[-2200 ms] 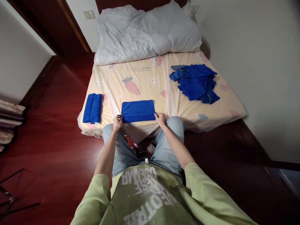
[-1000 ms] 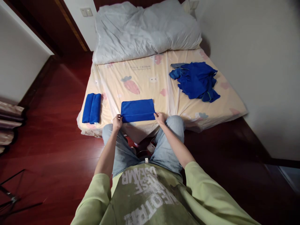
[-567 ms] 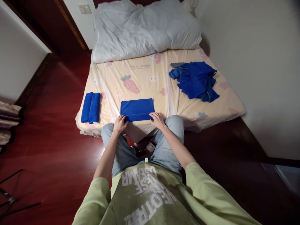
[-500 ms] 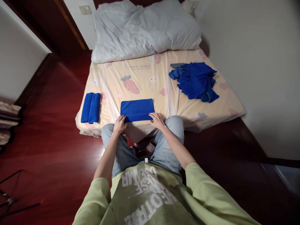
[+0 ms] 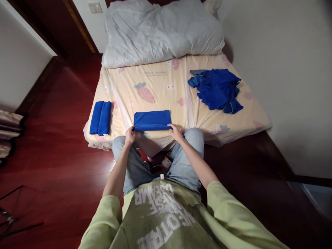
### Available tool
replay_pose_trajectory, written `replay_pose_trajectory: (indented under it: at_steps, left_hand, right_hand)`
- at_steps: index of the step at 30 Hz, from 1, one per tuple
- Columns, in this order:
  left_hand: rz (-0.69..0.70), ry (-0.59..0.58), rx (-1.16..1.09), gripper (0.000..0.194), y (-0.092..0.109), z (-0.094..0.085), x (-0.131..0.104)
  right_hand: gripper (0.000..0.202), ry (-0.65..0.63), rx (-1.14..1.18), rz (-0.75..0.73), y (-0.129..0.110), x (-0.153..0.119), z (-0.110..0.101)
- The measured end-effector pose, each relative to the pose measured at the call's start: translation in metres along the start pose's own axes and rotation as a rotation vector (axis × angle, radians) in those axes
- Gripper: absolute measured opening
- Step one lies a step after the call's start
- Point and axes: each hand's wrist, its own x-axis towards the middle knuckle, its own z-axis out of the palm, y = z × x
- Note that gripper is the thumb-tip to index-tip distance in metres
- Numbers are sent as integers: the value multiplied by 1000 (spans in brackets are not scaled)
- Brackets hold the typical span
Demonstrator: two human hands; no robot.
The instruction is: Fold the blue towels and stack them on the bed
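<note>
A folded blue towel [image 5: 151,119] lies at the near edge of the bed [image 5: 160,86]. My left hand [image 5: 130,135] pinches its near left corner. My right hand [image 5: 176,132] pinches its near right corner. The near edge of the towel is lifted a little off the sheet. I stand against the bed with my knees at its edge.
Two rolled blue towels [image 5: 101,118] lie at the bed's left corner. A heap of loose blue towels [image 5: 216,89] sits on the right side. A grey duvet [image 5: 160,31] covers the head of the bed. A wall runs along the right; dark red wooden floor lies to the left.
My hands lay flat on the towel's near edge half a second ago. Now both hands grip its near corners and have raised that edge slightly.
</note>
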Motion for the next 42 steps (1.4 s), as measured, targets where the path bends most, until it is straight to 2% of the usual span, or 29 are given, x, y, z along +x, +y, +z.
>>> replay_pose_trajectory:
  at_steps: [3, 6, 9, 14, 26, 37, 40, 42]
  left_hand:
    - [-13, 44, -50, 34, 1, 0, 1]
    - [-33, 112, -108, 30, 1, 1, 2]
    - [-78, 143, -127, 31, 0, 2, 2]
    - [-122, 111, -50, 33, 0, 4, 3]
    - [-182, 47, 30, 28, 9, 5, 2]
    - [-143, 47, 26, 21, 3, 9, 2]
    - [-74, 95, 33, 20, 2, 9, 0]
    - [17, 137, 59, 22, 2, 8, -1]
  right_hand:
    - [40, 33, 60, 83, 4, 2, 5]
    - [32, 128, 176, 115, 10, 8, 10]
    - [44, 204, 278, 159, 18, 14, 14]
    - [53, 234, 310, 245, 25, 17, 17]
    - [37, 214, 224, 381, 28, 20, 18]
    - [27, 196, 190, 397, 24, 19, 17]
    - [31, 208, 133, 323, 17, 15, 13]
    - [35, 242, 57, 202, 10, 12, 9]
